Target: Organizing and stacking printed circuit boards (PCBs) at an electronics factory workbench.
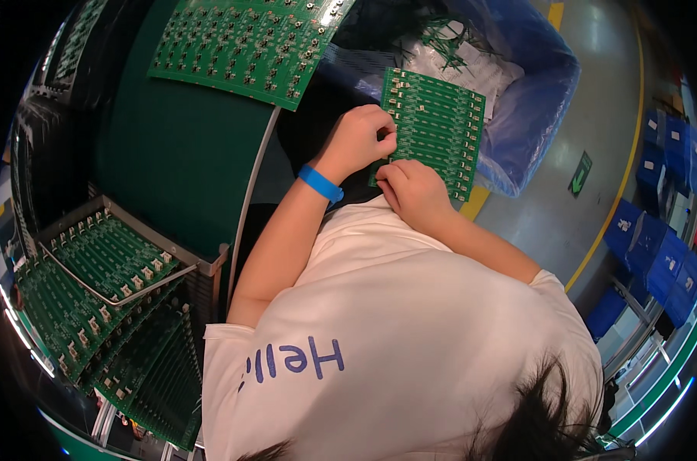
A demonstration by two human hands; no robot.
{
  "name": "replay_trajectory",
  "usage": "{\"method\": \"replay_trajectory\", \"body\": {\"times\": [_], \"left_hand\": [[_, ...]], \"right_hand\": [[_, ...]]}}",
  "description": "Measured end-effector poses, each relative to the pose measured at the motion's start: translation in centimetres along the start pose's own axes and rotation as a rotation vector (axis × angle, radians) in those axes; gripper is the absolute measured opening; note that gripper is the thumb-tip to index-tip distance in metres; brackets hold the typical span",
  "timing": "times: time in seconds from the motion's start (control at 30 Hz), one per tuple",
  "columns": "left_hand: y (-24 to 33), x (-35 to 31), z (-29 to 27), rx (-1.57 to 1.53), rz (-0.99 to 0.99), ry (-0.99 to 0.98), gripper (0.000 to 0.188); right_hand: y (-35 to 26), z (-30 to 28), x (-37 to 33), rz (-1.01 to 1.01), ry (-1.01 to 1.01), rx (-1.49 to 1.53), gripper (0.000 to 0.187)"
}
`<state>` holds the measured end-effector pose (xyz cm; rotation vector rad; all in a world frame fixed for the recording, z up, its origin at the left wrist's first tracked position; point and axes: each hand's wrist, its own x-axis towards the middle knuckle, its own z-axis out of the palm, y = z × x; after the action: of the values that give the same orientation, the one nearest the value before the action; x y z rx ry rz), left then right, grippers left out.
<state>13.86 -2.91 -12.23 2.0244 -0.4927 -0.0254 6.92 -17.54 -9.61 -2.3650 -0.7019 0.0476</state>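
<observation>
A green circuit board panel [437, 131], with rows of small parts and pale connectors down both sides, is in front of me, partly over a blue-lined bin [537, 127]. My left hand [358, 138], wearing a blue wristband [321, 184], is closed with its fingertips at the panel's left edge. Lower down, my right hand [419, 194] is closed at the near left corner of the same panel. The fingertips of both hands are partly hidden, so their exact grip on the edge is hard to see.
Green strips [444, 42] and white scraps lie inside the bin. Another green panel [245, 50] lies on the dark green table [179, 146] at left. A rack [199, 257] at lower left holds several panels. Blue boxes [656, 253] stand along the right, beyond a yellow floor line.
</observation>
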Motion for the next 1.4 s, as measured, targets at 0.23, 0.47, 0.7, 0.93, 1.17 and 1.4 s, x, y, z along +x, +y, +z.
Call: {"method": "replay_trajectory", "body": {"times": [0.23, 0.47, 0.7, 0.93, 1.17, 1.4], "left_hand": [[0.9, 0.6, -0.5, 0.035, -0.120, -0.088, 0.007], [1.1, 1.0, -0.9, -0.035, -0.180, -0.108, 0.008], [1.0, 0.8, -0.6, 0.096, -0.087, -0.086, 0.010], [0.8, 1.1, -1.5, 0.043, -0.090, -0.219, 0.010], [0.4, 0.4, -1.5, 0.028, -0.047, -0.196, 0.009], [0.3, -0.2, -0.8, -0.086, -0.029, -0.036, 0.012]], "right_hand": [[-0.2, -1.8, 0.6, 0.255, -0.100, 0.097, 0.014], [1.2, -2.7, 0.8, 0.104, 0.025, 0.017, 0.018], [0.3, -1.2, 1.1, 0.141, -0.051, 0.105, 0.013], [0.6, -1.7, 1.3, 0.295, 0.058, 0.131, 0.014], [1.5, -1.7, 1.8, 0.314, 0.115, 0.110, 0.022], [0.8, -1.0, 1.9, 0.143, 0.006, -0.019, 0.014]]}}
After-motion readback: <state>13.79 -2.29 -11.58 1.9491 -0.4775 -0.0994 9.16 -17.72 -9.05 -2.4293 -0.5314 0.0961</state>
